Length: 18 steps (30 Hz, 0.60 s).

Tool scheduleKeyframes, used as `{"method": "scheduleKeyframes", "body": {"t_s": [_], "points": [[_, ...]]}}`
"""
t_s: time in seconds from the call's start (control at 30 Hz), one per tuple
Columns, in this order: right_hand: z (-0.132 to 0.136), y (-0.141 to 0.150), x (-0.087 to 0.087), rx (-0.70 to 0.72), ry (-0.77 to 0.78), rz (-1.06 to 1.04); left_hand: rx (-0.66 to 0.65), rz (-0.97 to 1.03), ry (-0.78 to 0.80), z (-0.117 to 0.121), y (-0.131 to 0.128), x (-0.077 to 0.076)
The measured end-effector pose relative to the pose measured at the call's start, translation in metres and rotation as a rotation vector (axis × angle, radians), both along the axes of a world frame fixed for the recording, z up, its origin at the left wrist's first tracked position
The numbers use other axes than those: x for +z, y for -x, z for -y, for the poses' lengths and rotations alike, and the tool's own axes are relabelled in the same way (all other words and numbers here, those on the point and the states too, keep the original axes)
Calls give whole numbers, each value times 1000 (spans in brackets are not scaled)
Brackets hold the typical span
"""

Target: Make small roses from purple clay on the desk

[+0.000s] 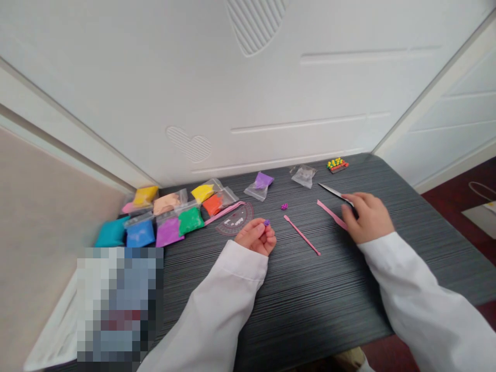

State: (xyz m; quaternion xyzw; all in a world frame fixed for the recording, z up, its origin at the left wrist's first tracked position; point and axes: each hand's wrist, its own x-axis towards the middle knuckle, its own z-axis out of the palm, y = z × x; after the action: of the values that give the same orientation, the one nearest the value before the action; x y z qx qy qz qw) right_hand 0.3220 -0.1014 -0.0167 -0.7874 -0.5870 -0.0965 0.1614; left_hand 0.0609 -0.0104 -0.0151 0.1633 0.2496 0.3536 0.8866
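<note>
My left hand (254,236) is pinched shut on a small purple clay bit (266,222) at the fingertips. My right hand (367,218) grips a thin dark-and-silver blade (334,192), and its fingers lie over the end of a flat pink strip (331,215). Between my hands, a pink modelling stick (301,235) lies on the table, not touching either hand. A small purple clay ball (284,206) sits further forward, with a small purple clay-filled bag (260,185) beyond it.
Several clay-filled plastic bags (163,219) crowd the dark striped table's (310,294) left end, beside a clear protractor (234,219). A crumpled clear bag (303,175) and a small colourful clay piece (337,164) lie at the far edge, against a white door (232,77). A pixelated object (118,310) hides the near left.
</note>
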Motion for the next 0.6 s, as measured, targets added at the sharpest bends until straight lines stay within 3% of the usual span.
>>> {"method": "scheduleKeyframes", "body": {"t_s": [0.1,0.2,0.43,0.6], "points": [[2,-40,-5,-125,89,-10,9,5,17,0,0,2],[6,-61,-4,-124,234,-40,22,15,35,1,-1,3],[23,-67,19,-183,565,-44,53,45,53,0,-2,5],[35,-80,20,-206,695,-116,58,63,60,2,-3,7]]}}
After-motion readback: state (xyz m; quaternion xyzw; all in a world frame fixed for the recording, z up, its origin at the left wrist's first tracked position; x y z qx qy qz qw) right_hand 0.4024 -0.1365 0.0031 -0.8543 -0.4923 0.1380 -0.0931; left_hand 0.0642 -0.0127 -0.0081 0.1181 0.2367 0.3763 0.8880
